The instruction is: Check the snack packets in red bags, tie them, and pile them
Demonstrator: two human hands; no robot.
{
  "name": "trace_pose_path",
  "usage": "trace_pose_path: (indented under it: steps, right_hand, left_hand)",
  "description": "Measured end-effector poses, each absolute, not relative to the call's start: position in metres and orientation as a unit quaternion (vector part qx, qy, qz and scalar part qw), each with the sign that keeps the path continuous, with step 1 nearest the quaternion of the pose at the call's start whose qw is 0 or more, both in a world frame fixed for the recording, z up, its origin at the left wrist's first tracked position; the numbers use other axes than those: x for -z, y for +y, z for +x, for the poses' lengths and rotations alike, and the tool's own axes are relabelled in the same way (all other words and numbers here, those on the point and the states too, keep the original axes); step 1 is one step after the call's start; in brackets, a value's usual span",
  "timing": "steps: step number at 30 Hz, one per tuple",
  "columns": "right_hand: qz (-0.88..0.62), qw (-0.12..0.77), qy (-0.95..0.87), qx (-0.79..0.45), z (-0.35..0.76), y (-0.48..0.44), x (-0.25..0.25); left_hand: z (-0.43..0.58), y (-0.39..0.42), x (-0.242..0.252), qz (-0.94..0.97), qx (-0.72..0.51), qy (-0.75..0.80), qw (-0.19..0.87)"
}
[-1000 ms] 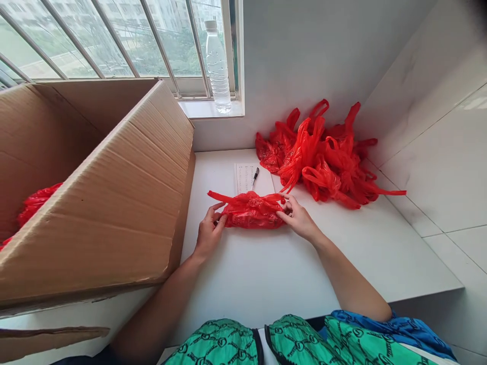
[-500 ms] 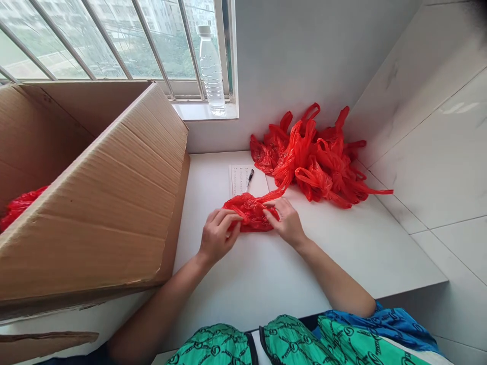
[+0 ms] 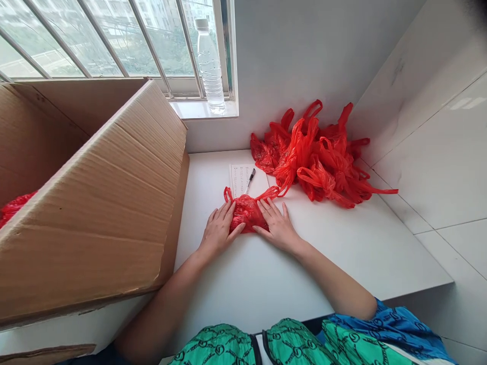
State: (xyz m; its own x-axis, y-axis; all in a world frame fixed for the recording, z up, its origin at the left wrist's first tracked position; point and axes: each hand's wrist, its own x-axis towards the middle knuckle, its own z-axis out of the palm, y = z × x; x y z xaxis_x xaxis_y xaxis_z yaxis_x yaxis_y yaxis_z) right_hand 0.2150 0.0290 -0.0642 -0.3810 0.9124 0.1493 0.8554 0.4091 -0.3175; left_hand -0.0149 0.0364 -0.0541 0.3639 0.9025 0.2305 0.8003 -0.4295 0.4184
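Observation:
A small red plastic bag (image 3: 246, 212) lies folded and bunched on the white table (image 3: 266, 274), its two handles sticking out towards the far side. My left hand (image 3: 218, 230) rests flat on the bag's left side with the fingers stretched out. My right hand (image 3: 277, 225) lies flat on its right side, fingers spread. Both hands press the bag down against the table.
A heap of red plastic bags (image 3: 317, 157) lies at the back right by the wall. A sheet of paper (image 3: 239, 178) with a pen (image 3: 250, 178) sits just beyond my hands. A big cardboard box (image 3: 95, 203) stands at the left with red bags inside. A water bottle (image 3: 209, 63) stands on the sill.
The bag lay stretched out long between my pinching hands; both hands have folded its ends inwards and come together. They now lie flat on the smaller bundle.

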Motion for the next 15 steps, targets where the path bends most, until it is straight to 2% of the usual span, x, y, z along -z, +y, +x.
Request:
trace_pose_path:
  steps: [4,9,15]
  right_hand:
    - [-0.528,0.162,-0.83,-0.083,0.217,0.028,0.061]
    - [-0.506,0.24,-0.828,-0.031,0.214,0.028,0.052]
    - [-0.452,0.182,-0.872,-0.039,0.204,0.025,0.058]
  left_hand:
    - [-0.014,0.033,0.051,0.814,-0.227,0.522,0.113]
    - [-0.017,0.027,0.04,0.779,-0.324,0.525,0.113]
    - [-0.017,0.028,0.036,0.774,-0.335,0.514,0.156]
